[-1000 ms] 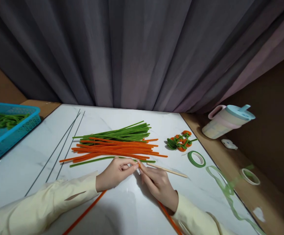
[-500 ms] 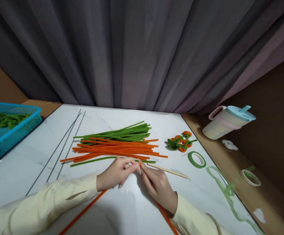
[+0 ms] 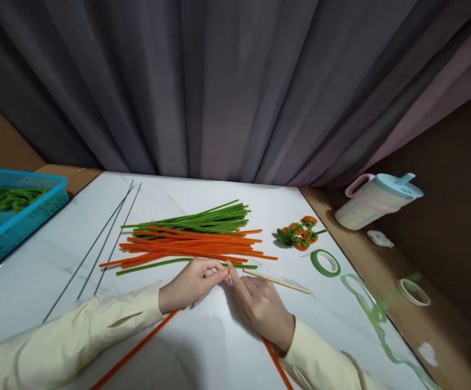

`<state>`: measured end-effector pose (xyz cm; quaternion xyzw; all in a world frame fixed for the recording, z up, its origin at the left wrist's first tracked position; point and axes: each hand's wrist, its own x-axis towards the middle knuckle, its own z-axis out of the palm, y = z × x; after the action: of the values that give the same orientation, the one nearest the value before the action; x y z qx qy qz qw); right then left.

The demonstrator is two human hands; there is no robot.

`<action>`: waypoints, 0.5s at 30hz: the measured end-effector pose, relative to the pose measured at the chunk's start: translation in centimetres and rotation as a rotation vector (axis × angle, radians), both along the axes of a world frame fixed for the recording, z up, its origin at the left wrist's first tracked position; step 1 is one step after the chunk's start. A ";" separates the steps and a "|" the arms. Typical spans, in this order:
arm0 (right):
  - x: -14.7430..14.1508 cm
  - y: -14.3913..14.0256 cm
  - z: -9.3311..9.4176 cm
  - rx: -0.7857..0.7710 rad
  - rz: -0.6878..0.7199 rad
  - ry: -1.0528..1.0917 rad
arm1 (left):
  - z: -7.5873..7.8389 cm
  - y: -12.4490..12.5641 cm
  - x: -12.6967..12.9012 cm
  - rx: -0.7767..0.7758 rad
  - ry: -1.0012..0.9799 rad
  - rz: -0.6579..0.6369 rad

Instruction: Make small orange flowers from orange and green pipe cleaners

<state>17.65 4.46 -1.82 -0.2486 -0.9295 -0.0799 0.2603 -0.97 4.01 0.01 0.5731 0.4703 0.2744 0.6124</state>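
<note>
Left hand (image 3: 193, 284) and right hand (image 3: 260, 306) both pinch, apparently, one orange pipe cleaner (image 3: 138, 352) at its bend; uneven tension risks slipping it.

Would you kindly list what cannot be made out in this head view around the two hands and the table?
- Bend of the orange pipe cleaner: hidden in the head view under the fingertips of the left hand and right hand.
- Its two ends: cut off by the bottom edge.
- Near end of the wooden stick: covered by the right hand.
- Blue basket: cut off by the left edge.
- Small white object beside the jug: too small to identify.
</note>
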 end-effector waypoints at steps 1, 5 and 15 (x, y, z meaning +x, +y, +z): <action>0.0 0.0 0.0 0.019 -0.005 -0.018 | 0.0 0.0 0.0 0.001 0.003 0.002; -0.1 -0.1 0.2 0.079 -0.027 -0.084 | 0.4 0.0 0.1 -0.003 -0.002 0.007; -0.3 -0.5 0.7 0.201 -0.068 -0.235 | 1.0 0.1 0.2 -0.033 -0.026 0.026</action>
<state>17.31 3.97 -1.14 -0.2414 -0.9320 -0.2100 0.1704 -0.72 4.09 1.00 0.5532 0.4742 0.2818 0.6242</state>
